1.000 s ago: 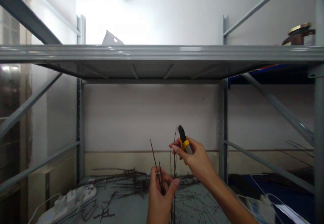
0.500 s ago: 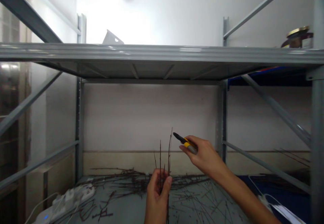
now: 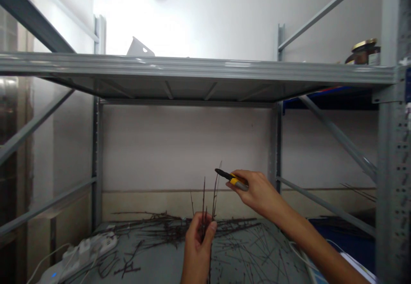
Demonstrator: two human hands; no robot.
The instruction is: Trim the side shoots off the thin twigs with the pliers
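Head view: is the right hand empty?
No, the right hand grips yellow-handled pliers, their black tip pointing toward the twigs held upright in the left hand.

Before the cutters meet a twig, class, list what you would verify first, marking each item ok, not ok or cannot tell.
1. Left hand grips the twigs upright: ok.
2. Right hand holds the cutters by the yellow handles: ok.
3. Cutters' tip points toward the top of the tallest held twig: ok.
4. Tip touching that twig: cannot tell.
5. Cutters' jaws open: cannot tell, too small to see.
6. Left hand sits well below the tip: ok.
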